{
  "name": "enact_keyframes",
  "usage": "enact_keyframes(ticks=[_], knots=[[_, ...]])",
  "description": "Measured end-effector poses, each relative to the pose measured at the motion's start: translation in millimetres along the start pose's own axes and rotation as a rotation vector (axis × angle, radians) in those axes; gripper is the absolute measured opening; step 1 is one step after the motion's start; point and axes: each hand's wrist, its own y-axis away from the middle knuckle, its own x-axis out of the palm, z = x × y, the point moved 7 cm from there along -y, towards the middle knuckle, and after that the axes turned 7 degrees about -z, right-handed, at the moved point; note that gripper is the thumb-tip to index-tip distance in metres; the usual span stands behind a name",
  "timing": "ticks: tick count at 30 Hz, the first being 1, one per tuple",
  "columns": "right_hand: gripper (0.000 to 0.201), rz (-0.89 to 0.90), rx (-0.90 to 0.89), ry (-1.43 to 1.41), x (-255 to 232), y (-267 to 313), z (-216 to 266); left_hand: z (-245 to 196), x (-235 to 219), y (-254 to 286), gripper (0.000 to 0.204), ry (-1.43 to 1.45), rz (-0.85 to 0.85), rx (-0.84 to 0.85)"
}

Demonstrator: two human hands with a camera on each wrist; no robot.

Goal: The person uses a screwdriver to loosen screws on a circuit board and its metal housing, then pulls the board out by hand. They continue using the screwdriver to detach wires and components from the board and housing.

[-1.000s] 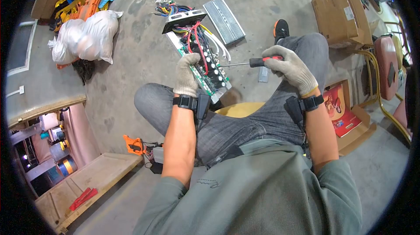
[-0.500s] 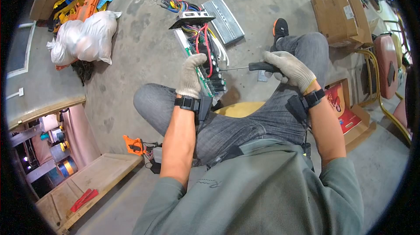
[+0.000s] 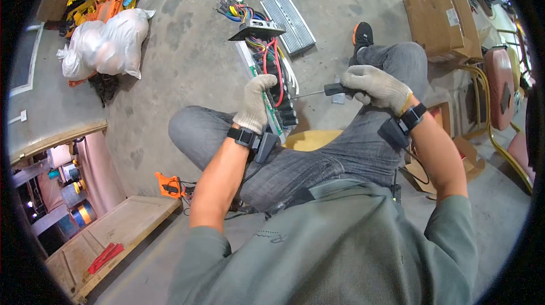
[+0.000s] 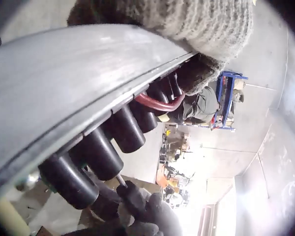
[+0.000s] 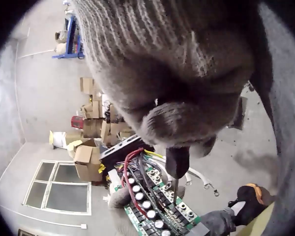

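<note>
The left gloved hand (image 3: 254, 104) grips the long edge of a green circuit board (image 3: 271, 113) with a metal side, its thumb near the top. Black cylinders (image 4: 103, 153) line the board, and red wires (image 3: 279, 72) loop over it to a black end plate (image 3: 256, 30). In the right gloved hand (image 3: 379, 87) is the black handle of a screwdriver (image 3: 335, 89). Its shaft points left to the board's right side; whether the tip sits on a screw, I cannot tell. The right wrist view shows the handle (image 5: 178, 161) below the curled fingers.
A ribbed silver cover (image 3: 288, 22) lies on the floor beyond the board. A small flat grey piece (image 3: 339, 98) lies below the screwdriver. White bags (image 3: 108, 44) are at the left, a cardboard box (image 3: 441, 20) and chairs (image 3: 499, 86) at the right, a wooden bench (image 3: 113, 237) at lower left.
The left hand and the board have moved right and turned more upright, the black cylinders now tilting rightward. The right hand has rolled over the screwdriver handle, hiding its red part.
</note>
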Motion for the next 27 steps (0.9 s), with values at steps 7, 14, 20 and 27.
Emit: enact_keyframes(ticks=[7,14,20,27], knots=[[0.043,0.302,0.345,0.037,6.5,15.7,6.7,0.0,3.0,4.6,0.021,-0.016,-0.003,-0.083],[0.033,0.405,0.374,0.341,12.1,14.6,30.3,-1.5,14.3,14.5,0.019,-0.030,0.098,-0.208],[0.042,0.378,-0.229,0.862,24.5,18.5,64.5,10.5,-0.9,16.3,0.019,-0.069,-0.052,-0.269],[0.033,0.103,-0.684,1.468,45.9,13.2,93.5,1.8,-11.8,8.3,0.022,0.071,-0.007,-0.304]])
